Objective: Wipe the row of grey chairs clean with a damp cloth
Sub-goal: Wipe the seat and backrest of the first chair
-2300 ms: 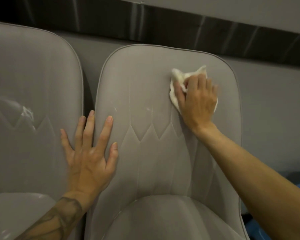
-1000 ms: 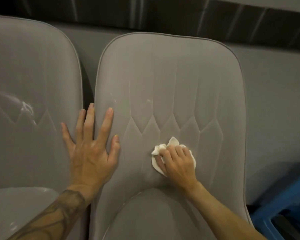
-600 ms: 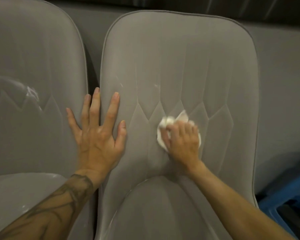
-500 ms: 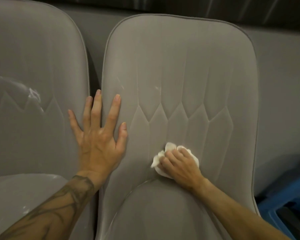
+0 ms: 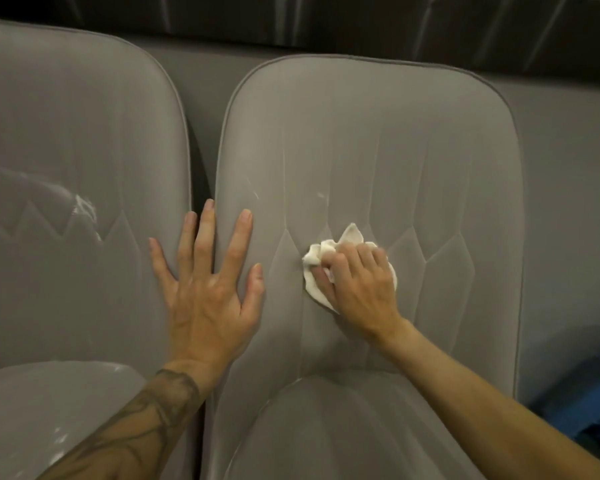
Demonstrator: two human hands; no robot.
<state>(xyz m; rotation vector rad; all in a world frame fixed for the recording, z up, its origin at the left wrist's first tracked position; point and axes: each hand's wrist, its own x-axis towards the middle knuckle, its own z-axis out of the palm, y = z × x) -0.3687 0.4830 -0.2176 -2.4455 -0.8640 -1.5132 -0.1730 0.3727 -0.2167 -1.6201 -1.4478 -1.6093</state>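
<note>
Two grey padded chairs stand side by side. My right hand grips a crumpled white cloth and presses it against the middle of the right chair's backrest, just below the quilted stitching. My left hand lies flat with spread fingers across the gap between the two backrests. The left chair's backrest carries white smears. Small white marks show on the right backrest above the cloth.
The right chair's seat cushion and the left chair's seat, which has white flecks, fill the bottom of the view. A grey wall with a dark band runs behind the chairs. Something blue sits at the lower right.
My right hand has slid the cloth up from the base of the backrest to its middle. The left hand has stayed flat in the same place.
</note>
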